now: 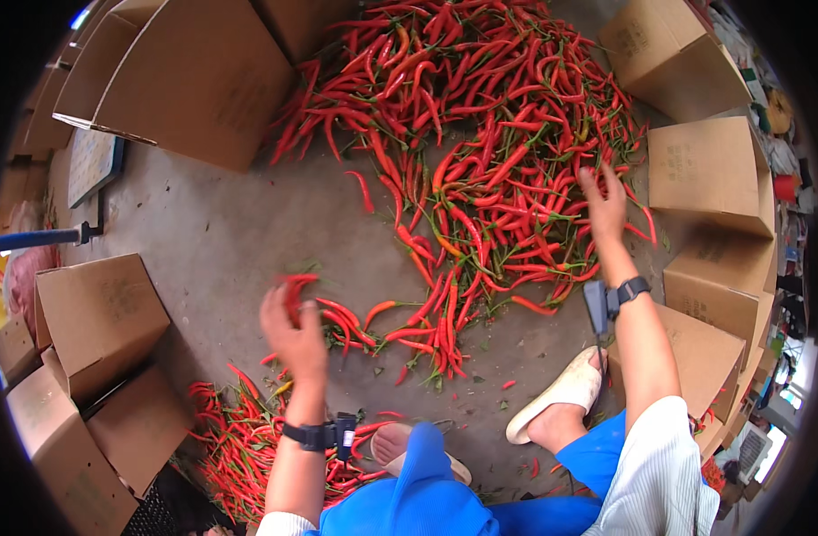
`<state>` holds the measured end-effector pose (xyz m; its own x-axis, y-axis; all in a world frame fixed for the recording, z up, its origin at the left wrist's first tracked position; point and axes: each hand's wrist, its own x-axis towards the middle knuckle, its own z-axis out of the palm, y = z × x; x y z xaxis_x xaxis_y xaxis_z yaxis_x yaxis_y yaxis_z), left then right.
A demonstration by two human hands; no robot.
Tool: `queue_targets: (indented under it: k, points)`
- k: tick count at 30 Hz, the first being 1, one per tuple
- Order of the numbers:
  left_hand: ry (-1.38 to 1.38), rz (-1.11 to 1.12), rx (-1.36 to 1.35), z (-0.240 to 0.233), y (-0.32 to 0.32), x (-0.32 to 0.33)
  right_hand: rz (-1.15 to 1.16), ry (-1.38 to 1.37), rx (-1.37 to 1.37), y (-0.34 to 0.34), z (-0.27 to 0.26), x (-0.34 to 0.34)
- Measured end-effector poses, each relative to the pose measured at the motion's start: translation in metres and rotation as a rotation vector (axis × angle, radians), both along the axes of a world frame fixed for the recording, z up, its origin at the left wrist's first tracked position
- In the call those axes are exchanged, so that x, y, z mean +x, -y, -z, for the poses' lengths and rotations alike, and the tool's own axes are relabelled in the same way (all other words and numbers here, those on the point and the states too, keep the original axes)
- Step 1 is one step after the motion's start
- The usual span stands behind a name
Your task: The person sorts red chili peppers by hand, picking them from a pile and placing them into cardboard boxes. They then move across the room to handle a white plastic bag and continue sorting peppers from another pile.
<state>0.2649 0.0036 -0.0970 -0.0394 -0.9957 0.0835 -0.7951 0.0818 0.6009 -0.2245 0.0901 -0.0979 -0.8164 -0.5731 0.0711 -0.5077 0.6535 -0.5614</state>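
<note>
A large heap of long red chili peppers [503, 134] with green stems spreads over the concrete floor in front of me. My left hand [294, 335], blurred, has its fingers curled around a few red chili peppers [295, 288] above the floor. Just beyond that hand, several loose chilies [347, 318] lie among bits of green leaf. Over the right edge of the heap is my right hand [605, 201], its fingers apart and nothing visible in it. A second pile of chilies [241, 442] lies at the lower left, partly behind my left forearm.
Cardboard boxes stand on both sides: a large one [188, 80] at upper left, another [107, 315] at left, and several along the right, including one box [707, 174]. A platform scale [93, 164] with a blue pole [37, 239] is at left. My slippered feet [563, 395] flank scattered chilies.
</note>
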Motion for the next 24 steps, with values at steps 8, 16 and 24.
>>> queue_targets:
  k: [8,16,24]
  points:
    - [-0.206,0.286,0.206,-0.016,0.016,-0.130,-0.262,0.077,-0.037,0.006,-0.029,0.103]
    - [-0.404,0.430,0.560,-0.036,0.021,-0.153,-0.291,0.295,-0.099,-0.004,-0.025,0.179]
    - [-0.514,0.311,0.776,-0.043,-0.009,-0.031,-0.456,0.449,-0.012,-0.023,-0.032,0.289]
